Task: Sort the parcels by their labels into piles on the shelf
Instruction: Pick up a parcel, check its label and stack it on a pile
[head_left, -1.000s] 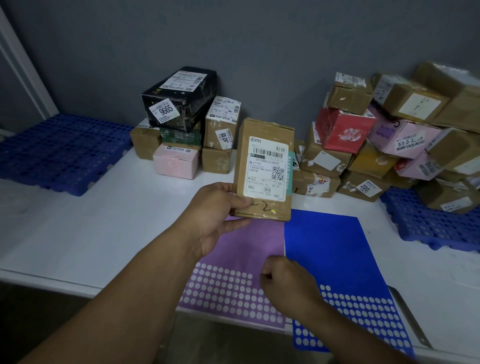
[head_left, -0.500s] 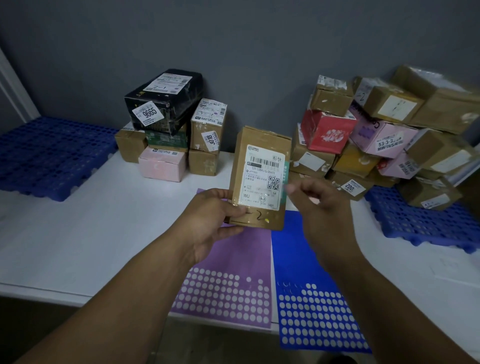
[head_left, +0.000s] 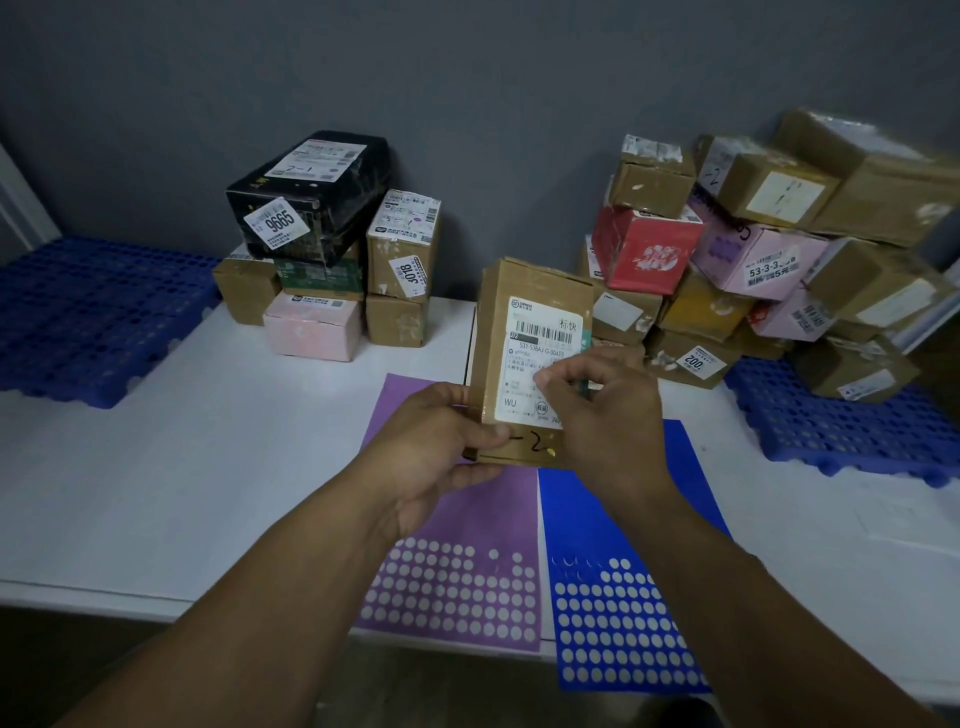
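Scene is dimly lit, w/ a cool grey cast. Most light is thrown back by the white table (head_left: 156, 467); the wall (head_left: 467, 78) is darkened twd the corners. Shadows are soft. A faint sheen is seen on the black box (head_left: 311, 202). Table edges are bowed by the wide lens. Fine print on the parcel label (head_left: 540, 332) is smeared; boxes at far right (head_left: 883, 171) are blurred.

On the white shelf (head_left: 208, 467) a purple dotted sheet (head_left: 483, 519) and a blue dotted sheet (head_left: 623, 597) lie edge to edge at the near edge. A left grid mat (head_left: 93, 312) and a right grid mat (head_left: 831, 426) lie at its side edges; a small parcel stack (head_left: 311, 327) and a larger parcel heap (head_left: 691, 358) line the far edge
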